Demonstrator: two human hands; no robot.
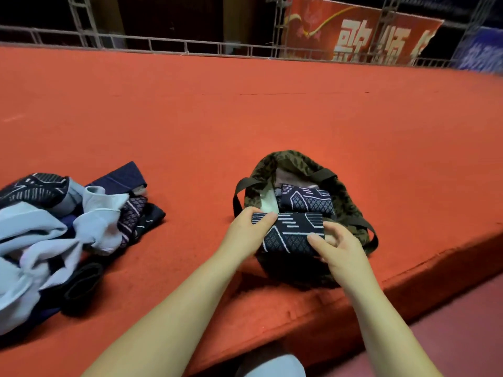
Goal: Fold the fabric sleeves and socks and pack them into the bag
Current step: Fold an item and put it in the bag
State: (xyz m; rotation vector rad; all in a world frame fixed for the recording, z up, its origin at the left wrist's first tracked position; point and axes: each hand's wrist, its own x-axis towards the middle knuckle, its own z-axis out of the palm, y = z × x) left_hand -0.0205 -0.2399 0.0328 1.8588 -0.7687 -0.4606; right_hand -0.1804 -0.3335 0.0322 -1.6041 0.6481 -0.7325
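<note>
Head view shows two bare hands holding one folded dark blue sleeve (288, 232) with white lines, right over the open mouth of the camouflage bag (348, 205). Left hand (246, 232) pinches its left end with thumb on top. Right hand (336, 247) grips its right end, fingers curled round it. Another folded patterned sleeve (306, 200) already lies inside the bag. A pile of unfolded clothes (54, 227) sits well apart on the red carpet (245, 118). A red banner (362, 31) far back has big white Chinese letters, too blurry to read.
</note>
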